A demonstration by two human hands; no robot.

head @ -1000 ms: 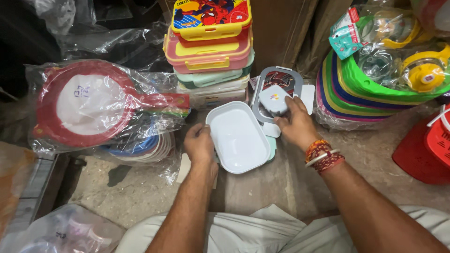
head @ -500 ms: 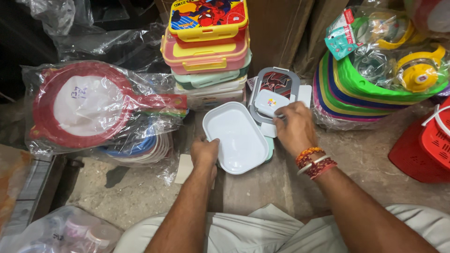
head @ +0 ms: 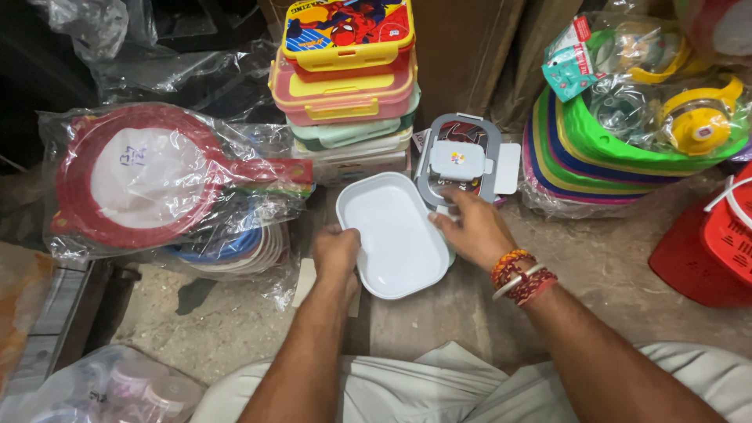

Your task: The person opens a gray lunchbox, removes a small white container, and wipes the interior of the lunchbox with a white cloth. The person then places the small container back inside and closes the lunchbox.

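White box: a white plastic lunch box tray (head: pixel 395 235) sits on the floor (head: pixel 611 266) right in front of me, open side up, with nothing in it.
My left hand: my left hand (head: pixel 337 251) is curled shut on the left rim of the white plastic lunch box tray and grips it.
My right hand: my right hand (head: pixel 474 229) rests on the right rim of the tray. My fingers (head: pixel 442 223) are bent over the edge and hold it. I wear red and orange thread bands (head: pixel 521 276) on that wrist.
Grey lid: a grey lid (head: pixel 462 160) with a small white box on top lies just behind the tray, very near my right fingertips. I cannot tell if they touch it.
Stack: a stack of lunch boxes (head: pixel 345 78) stands behind the tray. The top one is yellow with a cartoon picture, then pink, then pale green.
Left side: a red round sieve (head: pixel 149 176) in a clear bag lies on more round things, blue and white.
Right side: a pile of green, blue and pink plates (head: pixel 595 157) in a clear bag sits near the grey lid. Yellow bottles (head: pixel 697 121) lie on top of it.
Far right: a red basket (head: pixel 713 243) stands at the edge.
Near me: my pale trousers (head: pixel 407 392) show at the bottom, and a clear bag (head: pixel 94 388) lies at the bottom left.
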